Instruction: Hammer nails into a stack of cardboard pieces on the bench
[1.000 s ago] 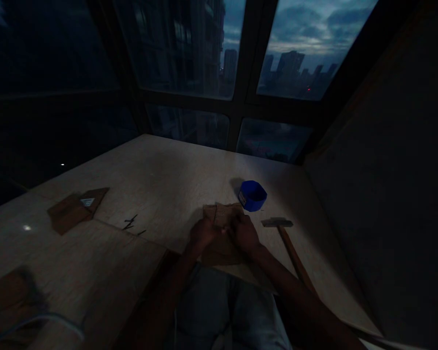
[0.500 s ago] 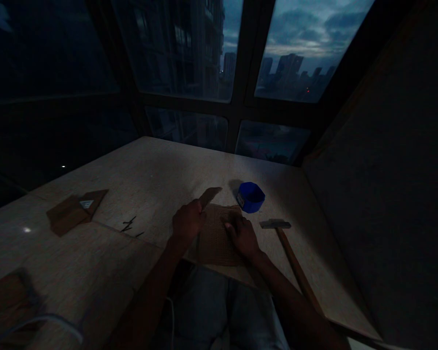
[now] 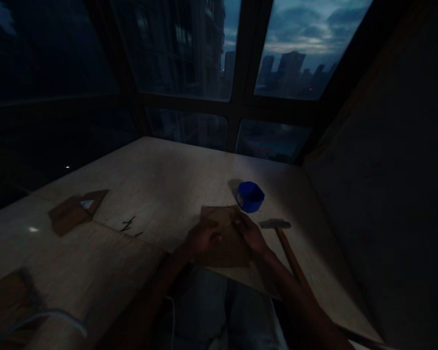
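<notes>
A flat brown cardboard piece (image 3: 224,250) lies at the table's near edge, in front of my lap. My left hand (image 3: 203,238) rests over its left side with the fingers pointing right; dim light and blur hide how they are bent. At the right edge of the cardboard, my right hand (image 3: 252,234) grips it, thumb on the upper face. Just beyond stands a blue open container (image 3: 250,197) with angled sides. A hammer (image 3: 292,255) with a wooden handle lies right of my right hand.
Several dark nails (image 3: 128,223) lie left of the cardboard. A folded cardboard scrap (image 3: 71,214) with a white label is farther left. Another brown piece (image 3: 10,301) and a pale cable (image 3: 58,313) are at lower left. Windows and a wall (image 3: 383,194) bound the table (image 3: 175,170).
The cardboard strip raised in my left hand has come down, and the piece now looks flat and wider. My left hand has moved down and right onto it; my right hand has shifted slightly right.
</notes>
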The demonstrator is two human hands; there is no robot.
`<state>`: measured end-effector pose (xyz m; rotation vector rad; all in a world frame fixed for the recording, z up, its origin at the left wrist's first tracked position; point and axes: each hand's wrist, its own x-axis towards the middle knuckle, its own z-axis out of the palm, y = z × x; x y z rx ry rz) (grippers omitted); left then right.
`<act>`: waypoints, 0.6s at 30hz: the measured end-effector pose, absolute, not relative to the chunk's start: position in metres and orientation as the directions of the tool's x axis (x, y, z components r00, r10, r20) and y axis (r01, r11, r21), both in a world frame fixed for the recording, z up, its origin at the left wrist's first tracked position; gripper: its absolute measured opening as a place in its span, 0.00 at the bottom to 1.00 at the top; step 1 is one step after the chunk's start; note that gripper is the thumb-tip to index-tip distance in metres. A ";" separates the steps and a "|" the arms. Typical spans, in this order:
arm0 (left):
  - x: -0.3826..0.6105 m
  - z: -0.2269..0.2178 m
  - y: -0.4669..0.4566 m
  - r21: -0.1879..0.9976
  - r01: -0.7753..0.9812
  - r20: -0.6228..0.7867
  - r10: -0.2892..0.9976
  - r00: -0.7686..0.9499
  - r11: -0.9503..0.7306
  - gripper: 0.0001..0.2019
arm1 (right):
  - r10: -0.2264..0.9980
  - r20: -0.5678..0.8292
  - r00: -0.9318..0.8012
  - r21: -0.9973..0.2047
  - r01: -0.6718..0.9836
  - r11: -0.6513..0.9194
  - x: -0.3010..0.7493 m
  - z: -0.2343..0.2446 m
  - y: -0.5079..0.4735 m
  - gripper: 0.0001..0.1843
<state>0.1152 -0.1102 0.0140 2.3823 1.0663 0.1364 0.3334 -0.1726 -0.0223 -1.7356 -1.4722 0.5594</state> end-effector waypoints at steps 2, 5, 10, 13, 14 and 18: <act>0.106 0.010 -0.107 0.527 0.694 -0.091 0.779 0.620 -0.491 0.23 | 0.965 0.163 0.206 -0.794 0.608 0.004 0.334 -0.024 -0.173 0.28; 0.091 0.012 -0.104 0.488 0.809 -0.071 0.909 0.411 -0.328 0.26 | 0.966 0.187 0.177 -0.793 0.607 0.043 0.331 -0.026 -0.175 0.30; 0.079 0.027 -0.103 0.383 0.902 -0.234 0.924 0.301 -0.197 0.32 | 0.964 0.208 0.167 -0.773 0.632 0.057 0.327 -0.027 -0.179 0.31; 0.081 0.029 -0.101 0.373 0.897 -0.223 0.915 0.337 -0.239 0.30 | 0.965 0.208 0.162 -0.753 0.656 0.053 0.327 -0.028 -0.180 0.32; 0.082 0.028 -0.099 0.369 0.888 -0.211 0.906 0.366 -0.273 0.29 | 0.965 0.208 0.160 -0.746 0.664 0.051 0.327 -0.028 -0.180 0.32; 0.082 0.019 -0.090 0.348 0.846 -0.203 0.848 0.489 -0.404 0.21 | 0.965 0.216 0.148 -0.722 0.690 0.055 0.327 -0.029 -0.181 0.32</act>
